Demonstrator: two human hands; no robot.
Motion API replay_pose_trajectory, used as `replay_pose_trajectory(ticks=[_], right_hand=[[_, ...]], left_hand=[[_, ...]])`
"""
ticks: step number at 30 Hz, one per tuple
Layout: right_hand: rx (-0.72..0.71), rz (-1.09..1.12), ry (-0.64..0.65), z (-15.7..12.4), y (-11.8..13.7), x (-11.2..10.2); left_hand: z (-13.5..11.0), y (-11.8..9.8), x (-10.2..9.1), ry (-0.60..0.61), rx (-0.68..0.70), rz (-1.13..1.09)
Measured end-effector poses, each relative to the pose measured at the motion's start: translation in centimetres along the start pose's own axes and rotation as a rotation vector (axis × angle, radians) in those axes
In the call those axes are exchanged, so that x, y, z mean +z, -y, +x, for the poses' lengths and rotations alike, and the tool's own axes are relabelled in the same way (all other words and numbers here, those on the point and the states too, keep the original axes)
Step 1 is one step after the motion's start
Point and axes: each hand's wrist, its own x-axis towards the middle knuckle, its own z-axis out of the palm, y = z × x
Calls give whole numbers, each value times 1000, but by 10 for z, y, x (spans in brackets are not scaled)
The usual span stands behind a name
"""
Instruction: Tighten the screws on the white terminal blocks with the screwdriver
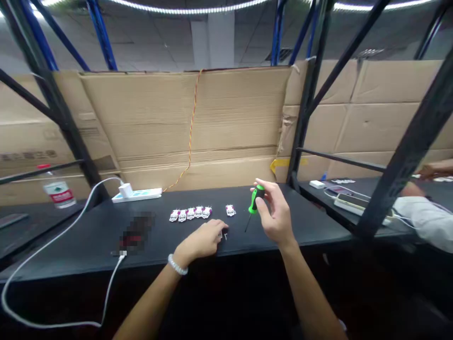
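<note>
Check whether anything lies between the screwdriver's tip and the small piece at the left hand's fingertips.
Nothing visible does. The screwdriver, held in the right hand, points down at bare table just right of the small piece by the left hand. The row of white parts lies farther back.

So the left forearm (148, 307) comes in from about 7 o'clock and runs up toward 1 o'clock, with the left hand (203, 240) low, palm down, knuckles up and fingers bunched together at the tips. The right forearm (307, 293) enters from roughly 5 o'clock and angles up toward 11. The right hand (276, 215) is raised higher than the left, at its 2 o'clock, wrist cocked back, fingers curled in a closed grip and thumb pressed across the front.
</note>
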Motion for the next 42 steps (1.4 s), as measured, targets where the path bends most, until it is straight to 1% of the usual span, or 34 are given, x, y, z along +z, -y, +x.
replay_pose_trajectory(ticks=[5, 11, 15, 21, 27, 34, 42], right_hand=[[-9, 0, 20, 0, 2, 1], [1, -18, 33, 0, 3, 2], [1, -19, 34, 0, 3, 2], [-9, -23, 42, 0, 0, 2], [-11, -15, 49, 0, 2, 3], [-14, -51, 67, 1, 3, 3], [-25, -52, 75, 2, 5, 5]], left_hand=[[-7, -6, 0, -12, -3, 11], [-14, -11, 1, 2, 16, -36], [-12, -13, 0, -12, 21, -34], [-7, -11, 6, 13, 81, -2], [-6, -9, 11, -13, 77, 6], [-7, -13, 9, -32, 81, 23], [-1, -7, 6, -19, 72, 25]])
